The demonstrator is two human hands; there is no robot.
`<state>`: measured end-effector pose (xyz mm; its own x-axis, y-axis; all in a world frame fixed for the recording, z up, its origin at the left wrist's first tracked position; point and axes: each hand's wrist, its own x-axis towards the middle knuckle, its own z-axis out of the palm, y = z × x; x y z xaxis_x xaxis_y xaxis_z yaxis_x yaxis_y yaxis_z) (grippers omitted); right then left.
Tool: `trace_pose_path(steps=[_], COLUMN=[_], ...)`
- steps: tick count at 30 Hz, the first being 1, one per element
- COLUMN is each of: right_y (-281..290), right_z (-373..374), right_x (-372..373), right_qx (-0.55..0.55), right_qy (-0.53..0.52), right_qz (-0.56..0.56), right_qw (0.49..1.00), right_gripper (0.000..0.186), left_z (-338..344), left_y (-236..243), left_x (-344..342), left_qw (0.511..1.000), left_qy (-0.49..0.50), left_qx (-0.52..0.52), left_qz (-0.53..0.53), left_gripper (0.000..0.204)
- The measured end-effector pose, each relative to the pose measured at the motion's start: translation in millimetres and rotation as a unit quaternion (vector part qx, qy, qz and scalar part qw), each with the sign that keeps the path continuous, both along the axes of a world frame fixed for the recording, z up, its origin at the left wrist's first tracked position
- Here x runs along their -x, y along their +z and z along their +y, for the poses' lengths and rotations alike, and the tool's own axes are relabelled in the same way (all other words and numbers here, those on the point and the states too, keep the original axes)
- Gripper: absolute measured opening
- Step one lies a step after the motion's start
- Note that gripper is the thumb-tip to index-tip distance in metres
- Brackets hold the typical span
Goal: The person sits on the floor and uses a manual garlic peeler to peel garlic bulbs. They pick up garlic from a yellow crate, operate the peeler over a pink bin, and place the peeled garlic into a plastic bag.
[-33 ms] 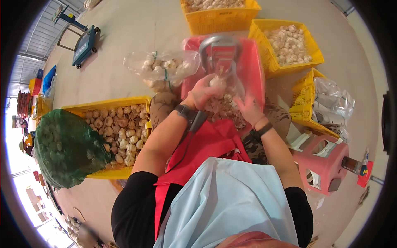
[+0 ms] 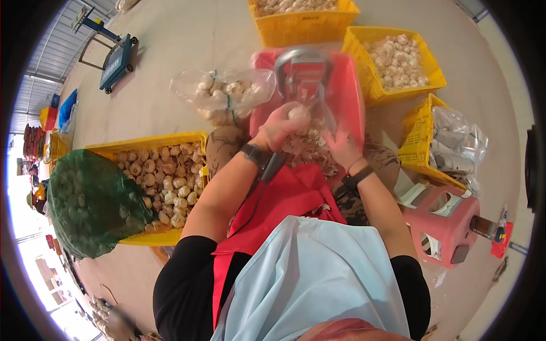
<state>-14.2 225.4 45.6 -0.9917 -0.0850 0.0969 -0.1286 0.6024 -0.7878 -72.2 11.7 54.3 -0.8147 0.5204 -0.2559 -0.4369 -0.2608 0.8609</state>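
Note:
My left hand [image 2: 277,126] is closed round a whitish garlic bulb [image 2: 298,115], held over the pink plastic tub [image 2: 354,85] between my knees. Close by on the right, my right hand [image 2: 344,150] has its fingers curled in toward the bulb. A blurred, see-through shape shows by its fingertips, and what it grips I cannot make out. Both hands seem to wear thin pale gloves. Loose garlic skins and scraps [image 2: 311,149] lie in the tub below them. A grey curved handle-like frame [image 2: 303,54] stands at the tub's far side.
Left of me, a yellow crate [image 2: 153,238] holds many garlic bulbs, partly under a green net sack [image 2: 94,204]. A clear bag of bulbs [image 2: 230,99] sits beside the tub. More yellow crates [image 2: 307,31] stand beyond it. A pink stool [image 2: 441,227] lies at right.

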Motion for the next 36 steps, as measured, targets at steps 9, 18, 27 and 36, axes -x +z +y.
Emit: trace_pose_path(steps=[9, 18, 27, 36], right_y=[22, -4, 16, 16], right_z=[-47, -60, -62, -45], right_x=[-13, -24, -21, -16], right_qx=[0.025, 0.574, 0.185, 0.188], right_qy=[0.08, -0.148, 0.103, 0.046], right_qz=[0.16, -0.198, -0.001, -0.125], right_qw=[0.984, 0.78, 0.977, 0.973], right_gripper=[0.036, 0.03, 0.049, 0.032], left_z=[-10, -40, -45, -17], left_y=[1, 25, -18, -6], left_x=[-42, -47, -39, -36], left_qw=[0.941, 0.995, 0.989, 0.984], left_qy=[-0.005, -0.034, -0.058, -0.029], left_qx=[0.236, 0.085, 0.121, 0.004], left_qz=[0.242, 0.046, -0.054, 0.173], left_gripper=[0.063, 0.062, 0.045, 0.078])
